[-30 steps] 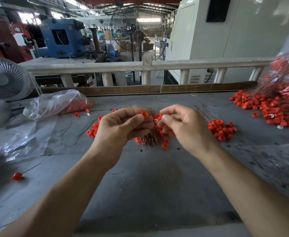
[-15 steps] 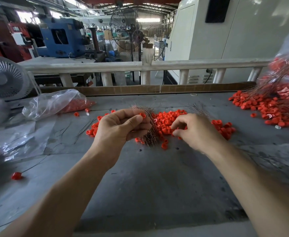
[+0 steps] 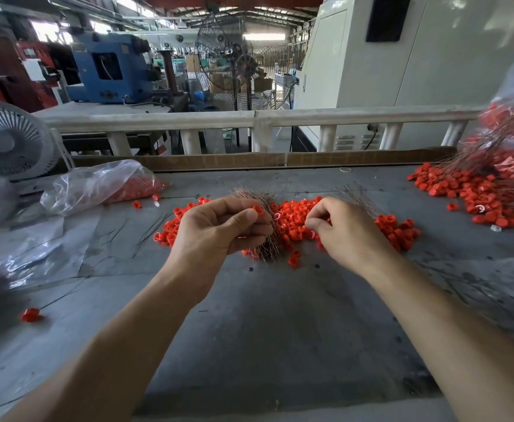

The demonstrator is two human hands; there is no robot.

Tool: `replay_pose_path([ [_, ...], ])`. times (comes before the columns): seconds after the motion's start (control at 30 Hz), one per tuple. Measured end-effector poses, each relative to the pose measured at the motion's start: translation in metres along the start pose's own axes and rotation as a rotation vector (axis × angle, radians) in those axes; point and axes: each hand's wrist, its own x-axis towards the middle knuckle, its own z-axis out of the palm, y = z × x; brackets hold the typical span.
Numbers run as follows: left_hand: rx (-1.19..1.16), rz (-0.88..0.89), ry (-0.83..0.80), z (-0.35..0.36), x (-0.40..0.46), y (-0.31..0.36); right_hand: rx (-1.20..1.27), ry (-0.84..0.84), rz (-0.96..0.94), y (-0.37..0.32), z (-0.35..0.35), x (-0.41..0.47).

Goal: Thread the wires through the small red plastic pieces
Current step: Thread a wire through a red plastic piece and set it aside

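Note:
My left hand (image 3: pixel 219 229) grips a bundle of thin copper-coloured wires (image 3: pixel 267 248) and pinches one small red plastic piece (image 3: pixel 258 209) between thumb and forefinger. Behind both hands a loose pile of red pieces (image 3: pixel 298 217) is spread across the grey table (image 3: pixel 264 330). My right hand (image 3: pixel 344 233) hovers low over that pile, fingers curled, thumb and forefinger tips close together at the pieces; whether they hold one I cannot tell. A second tuft of wires (image 3: pixel 356 196) shows just behind my right hand.
A heap of red pieces with wires threaded through (image 3: pixel 487 190) lies at the far right under a plastic bag. A clear bag holding red pieces (image 3: pixel 103 184) and a small fan (image 3: pixel 9 141) sit at left. One wired piece (image 3: pixel 30 314) lies near the left edge.
My right hand has drawn away from my left hand and dropped to the pile of red pieces on the table. My left hand has stayed put, holding its wires and red piece.

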Motion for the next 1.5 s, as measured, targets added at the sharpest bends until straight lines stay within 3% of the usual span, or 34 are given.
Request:
replay_pose_path([
  [0.27,0.001,-0.006,-0.003,0.001,0.0,0.0,0.592,0.026,0.028,-0.007,0.003,-0.004],
  [0.53,0.004,-0.011,-0.001,0.003,-0.001,0.0,0.365,0.038,0.089,0.003,0.003,-0.005],
  [0.73,0.005,-0.012,-0.007,0.002,-0.001,0.0,0.606,0.031,0.079,-0.01,0.0,-0.008],
  [0.93,-0.008,-0.019,-0.01,0.002,-0.001,-0.002,0.867,-0.057,-0.053,-0.035,0.0,-0.018],
  [1.5,0.015,0.031,-0.002,0.003,-0.003,0.0,0.745,0.012,-0.123,-0.045,0.001,-0.027],
])
